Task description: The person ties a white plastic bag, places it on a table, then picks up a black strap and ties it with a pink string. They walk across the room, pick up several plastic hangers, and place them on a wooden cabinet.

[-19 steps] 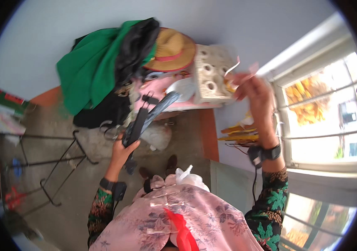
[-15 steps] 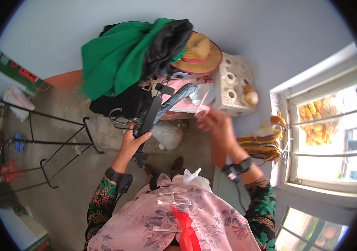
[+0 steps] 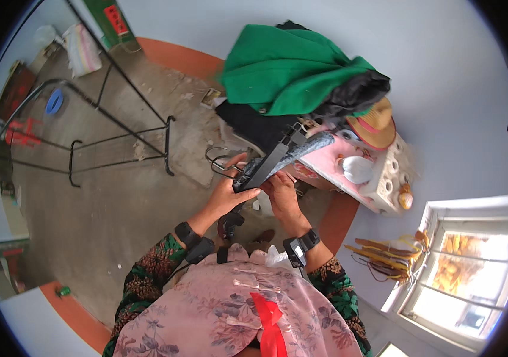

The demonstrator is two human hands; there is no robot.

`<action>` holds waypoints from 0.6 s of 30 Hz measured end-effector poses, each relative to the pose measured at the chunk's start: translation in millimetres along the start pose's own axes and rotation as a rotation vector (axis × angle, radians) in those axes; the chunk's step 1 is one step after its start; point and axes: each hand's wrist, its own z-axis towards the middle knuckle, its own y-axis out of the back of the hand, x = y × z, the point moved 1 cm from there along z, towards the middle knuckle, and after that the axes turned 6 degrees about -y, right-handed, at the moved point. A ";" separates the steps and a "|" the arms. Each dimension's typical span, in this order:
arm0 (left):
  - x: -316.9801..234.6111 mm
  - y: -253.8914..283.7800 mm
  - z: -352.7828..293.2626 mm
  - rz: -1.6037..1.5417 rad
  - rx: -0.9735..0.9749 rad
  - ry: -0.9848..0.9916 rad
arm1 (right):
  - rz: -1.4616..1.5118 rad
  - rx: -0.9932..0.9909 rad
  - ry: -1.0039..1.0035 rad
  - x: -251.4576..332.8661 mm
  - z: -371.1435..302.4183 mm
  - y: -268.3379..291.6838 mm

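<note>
My left hand (image 3: 228,195) is closed round a bundle of black clothes hangers (image 3: 269,162), thumb lying across the near end. Curved hooks (image 3: 216,159) stick out on the bundle's left side. A mottled blue-grey strip (image 3: 312,146) runs along its right side; I cannot tell its kind. Against the lower right of the bundle, my right hand (image 3: 282,195) has its fingers curled in and pressed to the hangers, their tips partly hidden. Beyond the bundle, a green garment (image 3: 284,68) is heaped with black cloth (image 3: 254,122) beneath it.
A straw hat (image 3: 378,122) and a white block with round holes (image 3: 392,172) stand by a pink-covered surface (image 3: 325,160). At left is a black metal rack (image 3: 117,143). Yellow-brown hangers (image 3: 388,259) hang beside the barred window (image 3: 468,268). A blue basin (image 3: 54,102) rests on the floor.
My view has swung left, so the garments and window sit farther right. My right hand, earlier apart with a pale pink loop at its fingers, has come in against the hangers.
</note>
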 end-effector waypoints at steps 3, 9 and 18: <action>6.5 46.4 -12.4 -0.033 0.111 0.250 | -0.044 0.007 -0.093 -24.1 12.9 -20.5; 17.2 98.5 -29.1 -0.146 0.065 0.230 | -0.056 0.080 -0.236 -57.2 40.6 -56.5; 22.7 134.2 -62.6 -0.090 -0.023 0.483 | -0.161 0.198 -0.494 -78.1 63.8 -81.8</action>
